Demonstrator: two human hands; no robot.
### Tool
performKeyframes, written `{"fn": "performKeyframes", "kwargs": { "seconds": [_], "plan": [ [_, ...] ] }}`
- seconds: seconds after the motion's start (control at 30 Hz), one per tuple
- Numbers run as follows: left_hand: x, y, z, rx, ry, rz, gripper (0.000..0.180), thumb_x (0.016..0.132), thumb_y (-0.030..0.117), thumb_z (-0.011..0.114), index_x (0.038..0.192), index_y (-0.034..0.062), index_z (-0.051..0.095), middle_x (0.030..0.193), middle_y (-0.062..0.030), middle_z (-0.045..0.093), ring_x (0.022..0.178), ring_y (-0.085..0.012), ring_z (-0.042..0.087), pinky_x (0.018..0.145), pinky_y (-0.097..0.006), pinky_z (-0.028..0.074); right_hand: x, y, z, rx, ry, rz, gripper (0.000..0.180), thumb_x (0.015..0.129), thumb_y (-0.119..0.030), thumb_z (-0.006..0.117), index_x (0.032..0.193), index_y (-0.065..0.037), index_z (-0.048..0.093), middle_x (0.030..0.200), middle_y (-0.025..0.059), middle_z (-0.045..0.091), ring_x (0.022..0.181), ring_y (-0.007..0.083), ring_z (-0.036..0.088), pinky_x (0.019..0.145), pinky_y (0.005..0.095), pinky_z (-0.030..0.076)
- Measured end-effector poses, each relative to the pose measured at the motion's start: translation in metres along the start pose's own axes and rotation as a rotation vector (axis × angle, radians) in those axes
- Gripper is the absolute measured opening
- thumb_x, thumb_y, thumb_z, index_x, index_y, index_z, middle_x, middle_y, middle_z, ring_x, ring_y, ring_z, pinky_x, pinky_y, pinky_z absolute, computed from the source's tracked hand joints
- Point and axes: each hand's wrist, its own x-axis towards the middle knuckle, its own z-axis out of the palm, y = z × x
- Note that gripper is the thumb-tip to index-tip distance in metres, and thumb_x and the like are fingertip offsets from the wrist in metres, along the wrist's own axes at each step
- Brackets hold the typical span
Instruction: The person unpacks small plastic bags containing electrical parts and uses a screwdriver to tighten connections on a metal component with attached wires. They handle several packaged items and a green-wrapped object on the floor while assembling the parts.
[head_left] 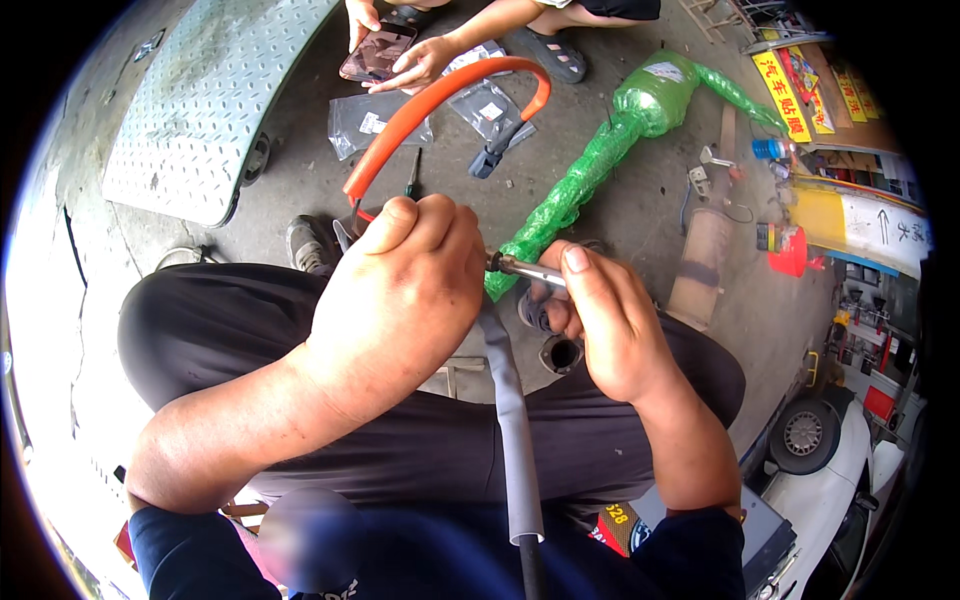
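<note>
Metal rod [532,271] points left, long axis nearly crosswise — right hand [618,325] pinching it, left hand [405,285] fisted on grey sleeve [514,430]

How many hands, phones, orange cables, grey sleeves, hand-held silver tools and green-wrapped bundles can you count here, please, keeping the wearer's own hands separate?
Wearer's hands: 2 (left hand, right hand)
Co-worker's hands: 2
Phone: 1
Orange cable: 1
Grey sleeve: 1
Silver tool: 1
Green-wrapped bundle: 1
Total: 9
</note>
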Motion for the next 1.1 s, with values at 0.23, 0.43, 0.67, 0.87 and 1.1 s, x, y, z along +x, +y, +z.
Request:
{"fn": "performKeyframes", "kwargs": {
  "seconds": [0.23, 0.43, 0.67, 0.87, 1.1],
  "plan": [
    [0.000, -0.001, -0.008, -0.044, -0.144, 0.001, 0.032, 0.084, 0.016, 0.069, 0.113, 0.0047, 0.071, 0.098, -0.0021, 0.059, 0.100, -0.0178, 0.059, 0.093, -0.033, 0.046, 0.000, 0.001, 0.000, 0.007, -0.001, 0.000, 0.053, 0.118, -0.038, 0.040, 0.092, 0.001, 0.065, 0.066, 0.0084, 0.058, 0.062, 0.0219, 0.059, 0.063, 0.0386, 0.046],
    [0.001, 0.000, -0.008, -0.038, -0.142, 0.004, 0.031, 0.084, 0.016, 0.069, 0.112, 0.0051, 0.071, 0.098, -0.0021, 0.059, 0.100, -0.0178, 0.059, 0.092, -0.033, 0.045, -0.001, 0.002, 0.000, 0.013, -0.009, 0.008, 0.053, 0.118, -0.037, 0.039, 0.092, 0.001, 0.065, 0.066, 0.0086, 0.057, 0.062, 0.0225, 0.058, 0.063, 0.0389, 0.046],
    [0.000, -0.001, -0.008, -0.052, -0.144, -0.002, 0.030, 0.084, 0.016, 0.069, 0.112, 0.0055, 0.071, 0.098, -0.0020, 0.059, 0.101, -0.0180, 0.060, 0.093, -0.033, 0.046, 0.000, 0.002, -0.001, 0.007, -0.017, 0.009, 0.054, 0.118, -0.039, 0.040, 0.090, 0.001, 0.065, 0.066, 0.0090, 0.058, 0.062, 0.0234, 0.059, 0.063, 0.0391, 0.045],
    [0.000, 0.000, -0.006, -0.115, -0.154, -0.004, 0.028, 0.085, 0.015, 0.070, 0.111, 0.0057, 0.071, 0.097, -0.0025, 0.059, 0.100, -0.0190, 0.060, 0.093, -0.034, 0.046, -0.001, 0.002, 0.000, -0.018, -0.003, 0.021, 0.052, 0.118, -0.039, 0.043, 0.092, 0.000, 0.065, 0.065, 0.0095, 0.058, 0.062, 0.0243, 0.061, 0.063, 0.0412, 0.046],
    [-0.006, -0.012, 0.006, -0.511, -0.309, -0.015, 0.015, 0.086, 0.008, 0.070, 0.101, 0.0081, 0.071, 0.095, -0.0065, 0.062, 0.100, -0.0265, 0.063, 0.091, -0.041, 0.047, -0.003, -0.018, -0.011, -0.345, 0.174, -0.223, 0.023, 0.105, -0.017, 0.069, 0.119, 0.000, 0.070, 0.066, 0.0088, 0.059, 0.052, 0.0222, 0.057, 0.052, 0.0380, 0.042]
  ]
}}
